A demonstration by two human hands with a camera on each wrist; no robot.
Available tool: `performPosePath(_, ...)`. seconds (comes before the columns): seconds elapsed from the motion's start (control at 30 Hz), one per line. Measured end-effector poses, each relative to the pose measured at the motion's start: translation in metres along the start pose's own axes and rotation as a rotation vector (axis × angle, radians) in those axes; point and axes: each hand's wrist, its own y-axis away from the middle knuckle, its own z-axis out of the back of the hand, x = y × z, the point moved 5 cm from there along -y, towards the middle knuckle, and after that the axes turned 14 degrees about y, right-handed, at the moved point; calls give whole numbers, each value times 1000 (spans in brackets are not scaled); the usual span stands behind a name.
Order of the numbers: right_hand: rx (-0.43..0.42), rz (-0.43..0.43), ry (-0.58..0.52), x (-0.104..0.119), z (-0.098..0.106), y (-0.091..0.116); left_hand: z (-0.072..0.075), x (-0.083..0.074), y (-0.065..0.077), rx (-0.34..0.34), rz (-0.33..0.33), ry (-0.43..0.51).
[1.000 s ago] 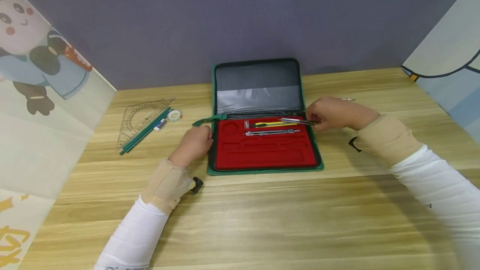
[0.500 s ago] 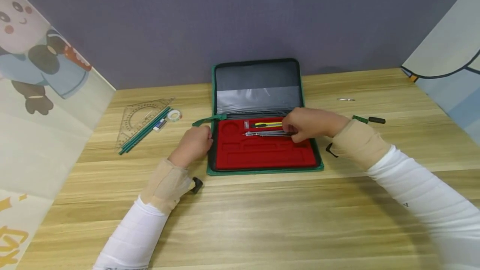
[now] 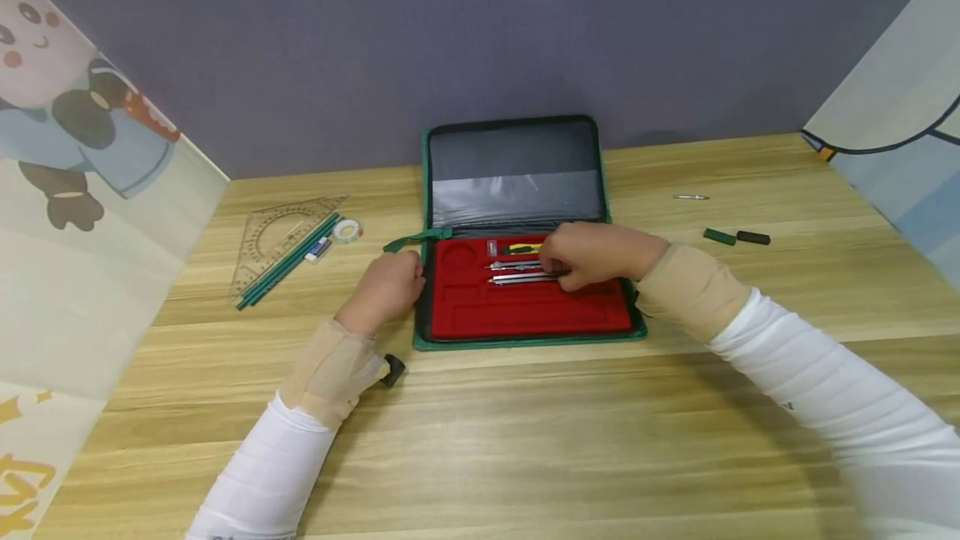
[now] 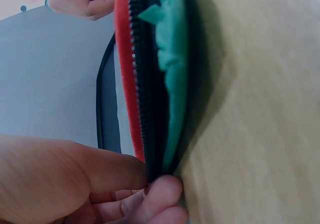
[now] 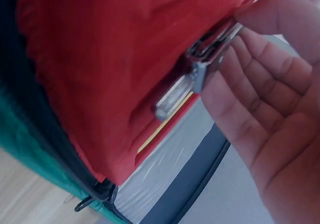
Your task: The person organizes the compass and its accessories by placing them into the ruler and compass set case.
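Observation:
A green zip case (image 3: 529, 346) lies unfolded, its red moulded tray (image 3: 480, 323) facing up. My left hand (image 3: 384, 290) pinches the case's left edge, thumb and fingers on the zipped border (image 4: 155, 156) in the left wrist view. Over the tray, my right hand (image 3: 596, 257) holds a slim metal drawing compass (image 3: 521, 278) between thumb and fingers; its hinged end (image 5: 205, 63) shows in the right wrist view. Just behind it, a second metal compass (image 3: 510, 266) sits in its recess. A yellow utility knife (image 3: 521, 248) lies further back, partly covered by the right hand.
Left of the case lie a clear set square (image 3: 262, 232), green pencils (image 3: 288, 262), an eraser (image 3: 318, 249) and a tape roll (image 3: 347, 230). To the right are green (image 3: 720, 237) and black (image 3: 753, 237) small bars and a metal pen-like piece (image 3: 691, 197). A wall stands behind.
My right hand has carried the compass from the case's right edge leftward over the tray, then slightly toward the front. My left hand stays on the left edge.

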Motion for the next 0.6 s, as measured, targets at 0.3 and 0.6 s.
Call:
performPosePath(0.3, -12, -18, -24, 2, -1, -3, 1, 0, 1, -12, -12, -4)
performPosePath(0.6, -24, -12, -39, 2, -1, 1, 0, 0, 0, -7, -11, -1)
